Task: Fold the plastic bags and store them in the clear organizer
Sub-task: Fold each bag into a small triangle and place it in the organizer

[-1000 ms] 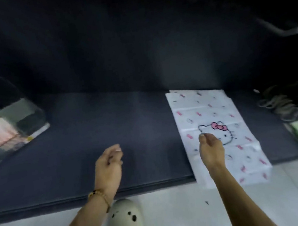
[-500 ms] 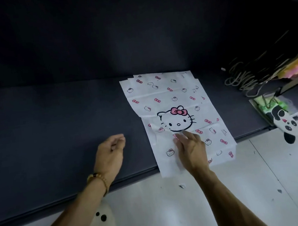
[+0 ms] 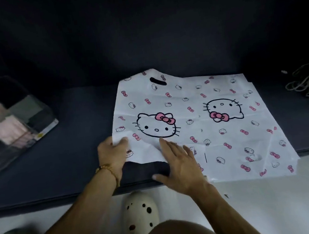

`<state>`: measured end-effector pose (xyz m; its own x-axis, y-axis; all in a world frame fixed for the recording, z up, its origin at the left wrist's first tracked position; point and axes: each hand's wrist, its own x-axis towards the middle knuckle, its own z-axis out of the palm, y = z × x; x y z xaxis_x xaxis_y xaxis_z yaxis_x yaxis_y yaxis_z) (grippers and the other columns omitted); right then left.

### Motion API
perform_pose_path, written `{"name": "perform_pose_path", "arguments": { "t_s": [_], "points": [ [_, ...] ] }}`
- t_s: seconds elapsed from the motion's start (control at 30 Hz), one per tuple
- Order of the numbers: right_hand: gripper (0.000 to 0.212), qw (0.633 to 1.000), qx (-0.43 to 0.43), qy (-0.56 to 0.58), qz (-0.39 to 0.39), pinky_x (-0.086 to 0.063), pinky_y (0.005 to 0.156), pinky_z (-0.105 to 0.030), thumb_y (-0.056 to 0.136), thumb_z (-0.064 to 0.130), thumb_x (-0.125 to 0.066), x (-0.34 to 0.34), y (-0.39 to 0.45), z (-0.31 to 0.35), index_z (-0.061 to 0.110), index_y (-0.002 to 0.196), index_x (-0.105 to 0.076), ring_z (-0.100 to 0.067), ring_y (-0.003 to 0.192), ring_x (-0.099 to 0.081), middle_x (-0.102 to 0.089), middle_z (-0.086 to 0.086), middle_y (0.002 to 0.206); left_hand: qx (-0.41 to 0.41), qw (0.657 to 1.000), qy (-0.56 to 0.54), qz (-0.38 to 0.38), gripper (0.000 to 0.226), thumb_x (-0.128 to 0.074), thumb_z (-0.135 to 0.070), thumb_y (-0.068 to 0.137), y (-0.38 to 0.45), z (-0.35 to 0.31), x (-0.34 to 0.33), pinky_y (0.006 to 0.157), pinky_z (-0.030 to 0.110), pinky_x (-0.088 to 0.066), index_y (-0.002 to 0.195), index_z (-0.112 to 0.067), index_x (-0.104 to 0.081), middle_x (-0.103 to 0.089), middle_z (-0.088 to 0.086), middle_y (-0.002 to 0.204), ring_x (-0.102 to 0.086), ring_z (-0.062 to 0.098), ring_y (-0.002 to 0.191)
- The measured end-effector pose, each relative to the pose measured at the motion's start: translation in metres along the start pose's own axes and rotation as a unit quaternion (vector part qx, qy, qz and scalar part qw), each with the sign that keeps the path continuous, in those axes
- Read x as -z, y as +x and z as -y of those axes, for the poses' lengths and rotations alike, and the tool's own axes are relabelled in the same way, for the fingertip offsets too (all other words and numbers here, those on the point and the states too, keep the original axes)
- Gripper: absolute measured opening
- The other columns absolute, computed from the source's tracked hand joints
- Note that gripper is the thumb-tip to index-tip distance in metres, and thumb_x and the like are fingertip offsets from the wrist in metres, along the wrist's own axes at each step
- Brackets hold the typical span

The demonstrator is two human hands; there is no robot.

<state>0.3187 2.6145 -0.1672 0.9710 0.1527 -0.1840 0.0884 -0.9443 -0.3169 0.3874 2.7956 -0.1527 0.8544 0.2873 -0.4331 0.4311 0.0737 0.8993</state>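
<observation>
Two white cat-print bags spread on a dark padded surface above a pale tiled floor.

We count two plastic bags lying side by side, overlapping, the right one hanging over the surface's front edge. Our left hand pinches the left bag's near corner; our right hand lies flat on it, fingers straight. One clear organizer sits well apart at far left, pale folded bags inside. Two spotted cream clogs stand on the floor.
</observation>
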Motion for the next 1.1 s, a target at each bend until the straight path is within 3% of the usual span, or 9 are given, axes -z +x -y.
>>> {"name": "perform_pose_path", "arguments": {
  "t_s": [0.17,0.3,0.43,0.5,0.6,0.73,0.87,1.03,1.1],
  "points": [
    [0.058,1.000,-0.008,-0.025,0.001,-0.020,0.119,-0.041,0.087,0.014,-0.057,-0.003,0.006,-0.002,0.024,0.142,-0.043,-0.016,0.141,-0.030,-0.038,0.004,0.151,-0.037,0.991,0.127,-0.025,0.046,-0.065,-0.009,0.086,0.027,-0.006,0.070,0.081,0.020,-0.045,0.130,-0.012,-0.052,-0.056,-0.006,0.120,-0.057,0.013,0.099],
    [0.042,0.991,-0.059,0.116,-0.015,-0.054,0.083,-0.033,0.080,0.000,-0.053,0.021,0.024,0.011,0.018,0.114,-0.068,-0.027,0.093,-0.066,-0.071,-0.005,0.106,-0.169,0.934,0.309,0.064,0.018,-0.059,-0.020,0.091,0.020,-0.006,0.099,0.079,-0.002,-0.031,0.101,-0.033,-0.067,-0.060,-0.005,0.115,-0.055,0.016,0.111],
    [0.019,0.960,-0.137,0.244,-0.017,-0.043,0.060,-0.021,0.087,0.008,-0.058,0.049,0.047,0.014,0.021,0.089,-0.072,-0.014,0.070,-0.061,-0.068,0.002,0.081,-0.137,0.857,0.457,0.192,0.092,-0.076,-0.063,0.063,0.018,-0.014,0.120,0.102,0.022,-0.030,0.141,-0.028,-0.040,-0.036,-0.002,0.135,-0.038,0.015,0.126],
    [0.017,0.953,-0.148,0.261,-0.025,-0.040,0.056,-0.018,0.088,0.015,-0.060,0.060,0.053,0.015,0.026,0.079,-0.069,-0.007,0.064,-0.055,-0.062,0.008,0.072,-0.183,0.830,0.496,0.180,0.082,-0.081,-0.053,0.063,0.019,-0.019,0.126,0.095,0.026,-0.038,0.133,-0.027,-0.049,-0.040,-0.004,0.118,-0.044,0.013,0.109],
    [0.007,0.942,-0.164,0.290,-0.030,-0.038,0.055,-0.010,0.081,0.022,-0.071,0.070,0.058,0.017,0.024,0.075,-0.070,-0.003,0.071,-0.058,-0.065,0.009,0.076,-0.296,0.854,0.408,0.129,0.011,-0.076,-0.017,0.078,0.019,-0.023,0.130,0.082,0.035,-0.043,0.087,-0.022,-0.072,-0.051,-0.002,0.098,-0.049,0.021,0.094],
    [0.027,0.888,-0.200,0.403,-0.096,-0.045,0.070,-0.020,0.072,0.038,-0.081,0.075,0.053,0.012,0.019,0.087,-0.070,-0.015,0.088,-0.063,-0.069,-0.005,0.097,-0.236,0.912,0.317,0.111,0.014,-0.074,-0.008,0.079,0.028,-0.025,0.133,0.105,0.027,-0.030,0.092,-0.012,-0.075,-0.055,-0.009,0.121,-0.036,0.011,0.129],
    [0.076,0.806,-0.252,0.520,-0.130,-0.048,0.097,-0.043,0.058,0.067,-0.074,0.066,0.048,0.013,0.017,0.114,-0.062,-0.022,0.110,-0.061,-0.067,0.001,0.115,-0.101,0.974,0.141,0.144,0.008,-0.064,-0.020,0.090,0.033,-0.026,0.131,0.082,0.024,-0.053,0.089,-0.023,-0.070,-0.073,-0.006,0.095,-0.068,0.003,0.087],
    [0.023,0.827,-0.277,0.475,-0.116,-0.048,0.064,-0.023,0.079,0.033,-0.073,0.041,0.060,0.010,0.016,0.066,-0.067,-0.016,0.069,-0.060,-0.068,0.009,0.066,-0.040,0.990,0.113,0.073,0.016,-0.062,-0.030,0.091,0.050,-0.012,0.133,0.079,0.033,-0.056,0.092,-0.018,-0.072,-0.072,0.003,0.097,-0.069,0.020,0.089],
    [0.029,0.863,-0.259,0.417,-0.118,-0.037,0.050,-0.019,0.084,0.022,-0.068,0.033,0.067,0.009,0.017,0.058,-0.056,-0.012,0.057,-0.046,-0.052,0.011,0.053,-0.037,0.993,0.106,0.036,0.016,-0.064,-0.031,0.089,0.057,-0.009,0.134,0.076,0.032,-0.055,0.087,-0.017,-0.072,-0.072,0.005,0.093,-0.069,0.024,0.086]
  ]
}}
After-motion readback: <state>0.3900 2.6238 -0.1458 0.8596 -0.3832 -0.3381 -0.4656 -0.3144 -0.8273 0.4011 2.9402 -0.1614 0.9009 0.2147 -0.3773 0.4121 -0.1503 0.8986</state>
